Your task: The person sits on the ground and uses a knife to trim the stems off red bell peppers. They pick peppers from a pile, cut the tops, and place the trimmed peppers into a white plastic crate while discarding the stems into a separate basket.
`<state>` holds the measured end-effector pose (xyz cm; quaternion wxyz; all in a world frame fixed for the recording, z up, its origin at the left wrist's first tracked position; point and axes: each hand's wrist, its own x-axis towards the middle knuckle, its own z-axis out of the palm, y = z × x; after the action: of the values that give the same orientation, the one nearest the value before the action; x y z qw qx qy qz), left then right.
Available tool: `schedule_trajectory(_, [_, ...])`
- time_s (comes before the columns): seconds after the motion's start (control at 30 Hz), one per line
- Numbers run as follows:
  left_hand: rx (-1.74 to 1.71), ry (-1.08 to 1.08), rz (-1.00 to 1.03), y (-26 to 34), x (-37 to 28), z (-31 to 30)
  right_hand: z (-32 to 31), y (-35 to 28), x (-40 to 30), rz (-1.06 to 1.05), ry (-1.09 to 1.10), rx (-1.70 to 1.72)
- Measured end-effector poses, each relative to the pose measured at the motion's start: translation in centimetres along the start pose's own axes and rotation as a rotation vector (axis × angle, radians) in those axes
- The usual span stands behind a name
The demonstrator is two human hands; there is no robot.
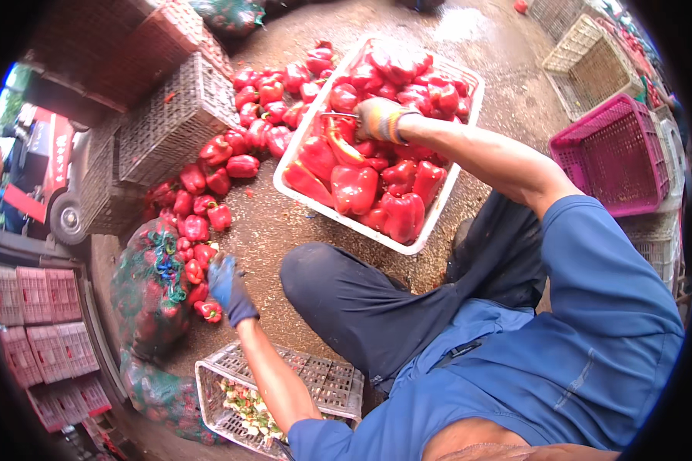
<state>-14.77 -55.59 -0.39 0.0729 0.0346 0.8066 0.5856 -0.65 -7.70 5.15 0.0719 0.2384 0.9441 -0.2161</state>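
My right hand (380, 119), in a grey and orange work glove, is over a white plastic crate (350, 218) heaped with red bell peppers (354, 187). A thin metal tool (339, 114) juts from its fist; the far part of the tool is hard to make out. Below the tool lies a pepper with a yellowish streak (343, 145). My left hand (228, 288), in a blue glove, hovers at the near end of a pile of loose red peppers (196, 228) on the floor. Its fingers look apart, with nothing visible between them.
Beside my left forearm lies a tipped plastic crate (305, 369) holding pepper cores and trimmings (254, 409). Full green mesh sacks (144, 288) line the left side. Stacked crates (176, 115) stand behind the pile. At right are a magenta crate (611, 158) and a cream crate (594, 63).
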Motion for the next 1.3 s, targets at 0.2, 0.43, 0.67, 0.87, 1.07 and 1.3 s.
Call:
schedule_trajectory(0.2, [0.087, -0.017, -0.014, -0.8, -1.2, 0.3, -0.1, 1.9, -1.6, -0.027, 0.015, 0.188])
schedule_trajectory(0.43, [0.004, -0.027, -0.214, -8.5, -0.8, -0.1, 3.4, 0.9, -0.1, -0.011, 0.085, 0.080])
schedule_trajectory(0.67, [0.302, -0.097, 0.133, -5.5, 6.0, 6.5, -0.7, 2.1, -3.6, 0.071, 0.024, 0.481])
schedule_trajectory(0.87, [0.098, -0.248, -0.041, -9.3, 17.4, 14.3, -6.3, 0.6, -7.2, 0.210, 0.074, 0.852])
schedule_trajectory(1.07, [1.282, -0.159, 0.688, -5.3, 23.2, 22.6, -8.0, 4.4, -9.6, 0.408, 0.246, 0.963])
schedule_trajectory(1.3, [0.523, -0.482, 0.061, -8.4, 28.4, 30.7, -6.4, 7.0, -8.1, 0.505, 0.391, 1.085])
